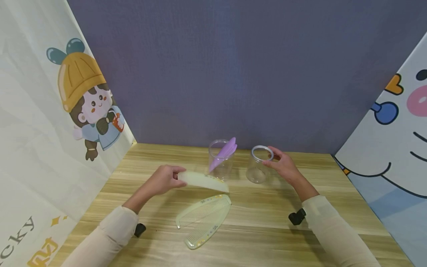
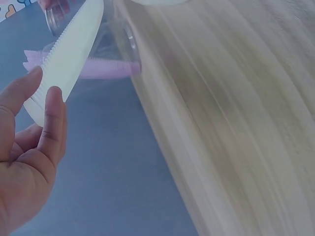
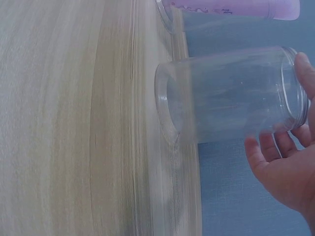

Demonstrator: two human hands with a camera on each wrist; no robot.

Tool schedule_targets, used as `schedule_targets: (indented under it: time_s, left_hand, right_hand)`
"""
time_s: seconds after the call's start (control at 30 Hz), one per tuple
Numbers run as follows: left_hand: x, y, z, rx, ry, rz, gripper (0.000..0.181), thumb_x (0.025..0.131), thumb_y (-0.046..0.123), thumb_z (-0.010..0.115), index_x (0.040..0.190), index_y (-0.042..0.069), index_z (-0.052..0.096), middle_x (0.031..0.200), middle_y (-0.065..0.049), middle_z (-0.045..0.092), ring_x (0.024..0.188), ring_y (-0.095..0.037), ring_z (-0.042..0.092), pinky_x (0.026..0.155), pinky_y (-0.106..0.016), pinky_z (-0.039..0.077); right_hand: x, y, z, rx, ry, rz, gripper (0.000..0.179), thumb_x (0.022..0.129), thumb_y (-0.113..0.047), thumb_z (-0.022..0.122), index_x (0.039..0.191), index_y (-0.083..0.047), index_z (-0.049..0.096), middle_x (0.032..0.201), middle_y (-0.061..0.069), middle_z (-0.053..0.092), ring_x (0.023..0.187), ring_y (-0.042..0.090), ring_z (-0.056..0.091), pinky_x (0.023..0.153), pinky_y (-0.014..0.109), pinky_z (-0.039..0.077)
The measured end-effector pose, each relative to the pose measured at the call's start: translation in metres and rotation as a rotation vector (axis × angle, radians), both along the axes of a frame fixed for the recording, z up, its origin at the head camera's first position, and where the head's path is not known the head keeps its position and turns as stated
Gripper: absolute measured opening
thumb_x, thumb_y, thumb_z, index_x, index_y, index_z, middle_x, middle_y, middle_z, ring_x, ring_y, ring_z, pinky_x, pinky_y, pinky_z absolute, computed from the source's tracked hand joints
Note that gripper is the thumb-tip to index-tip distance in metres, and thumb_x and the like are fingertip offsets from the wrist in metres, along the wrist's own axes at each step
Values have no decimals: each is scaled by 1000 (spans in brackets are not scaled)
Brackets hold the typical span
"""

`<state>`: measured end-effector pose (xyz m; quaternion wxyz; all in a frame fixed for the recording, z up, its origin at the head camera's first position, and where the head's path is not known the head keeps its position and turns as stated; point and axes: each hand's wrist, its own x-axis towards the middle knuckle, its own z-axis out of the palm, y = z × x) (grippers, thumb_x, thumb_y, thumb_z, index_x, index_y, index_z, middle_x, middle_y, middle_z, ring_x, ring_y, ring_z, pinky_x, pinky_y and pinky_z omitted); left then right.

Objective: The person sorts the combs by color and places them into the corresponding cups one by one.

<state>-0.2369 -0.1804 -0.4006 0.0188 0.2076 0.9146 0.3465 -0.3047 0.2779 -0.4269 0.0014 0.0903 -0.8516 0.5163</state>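
My left hand (image 1: 166, 179) pinches one end of a pale green comb (image 1: 203, 181), held above the table in front of a clear jar. In the left wrist view that comb (image 2: 74, 54) slants up from between thumb and fingers. Purple combs (image 1: 225, 152) lean inside the clear jar (image 1: 213, 148), their tips above its rim. A second clear jar (image 1: 256, 174) stands to the right with nothing inside. My right hand (image 1: 283, 165) grips it near the rim; the right wrist view shows thumb and fingers around the mouth of this jar (image 3: 231, 96).
Two more pale green combs (image 1: 208, 231) lie in a V on the wooden table (image 1: 267, 237), nearer to me. A dark grey partition (image 1: 213, 74) rises behind the jars. Printed cartoon curtains (image 1: 33, 129) hang at both sides.
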Motion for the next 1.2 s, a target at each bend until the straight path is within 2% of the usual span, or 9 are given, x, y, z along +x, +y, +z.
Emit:
schedule_targets:
  time_s: [0.3, 0.53, 0.7, 0.97, 1.2]
  left_hand:
    - [-3, 12, 7, 54, -14, -14, 55, 83, 19, 84, 130, -3, 67, 65, 7, 49, 57, -5, 39, 49, -18, 32]
    - [-4, 21, 15, 72, -4, 0, 54, 82, 21, 85, 129, -1, 68, 76, 3, 65, 67, -8, 53, 53, -20, 44]
    - [-5, 27, 22, 97, -9, -2, 53, 84, 22, 85, 129, -1, 68, 91, -7, 77, 77, -10, 66, 58, -21, 52]
    - [-10, 42, 36, 180, -18, -9, 53, 86, 20, 83, 131, -1, 66, 100, -13, 78, 86, -15, 73, 60, -21, 55]
    - [-18, 58, 45, 223, 24, 0, 52, 86, 19, 84, 130, -1, 66, 100, -15, 78, 84, -17, 73, 58, -21, 55]
  right_hand:
    - [-2, 2, -2, -2, -8, -8, 83, 93, -25, 77, 160, -6, 32, 149, 26, 48, 140, 43, 44, 86, 12, 46]
    - [-3, 4, -4, -5, 8, -2, 83, 93, -25, 77, 159, -5, 32, 148, 29, 48, 139, 44, 45, 86, 11, 48]
    - [-3, 4, -4, -9, 7, 0, 82, 93, -24, 77, 159, -6, 33, 146, 30, 50, 139, 44, 44, 85, 10, 47]
    - [-2, 4, -3, -21, -3, 7, 82, 93, -24, 77, 160, -8, 32, 146, 29, 50, 138, 45, 44, 85, 11, 48]
    - [-1, 4, -2, -31, -9, 12, 83, 92, -24, 78, 160, -8, 32, 145, 29, 50, 138, 44, 45, 85, 11, 48]
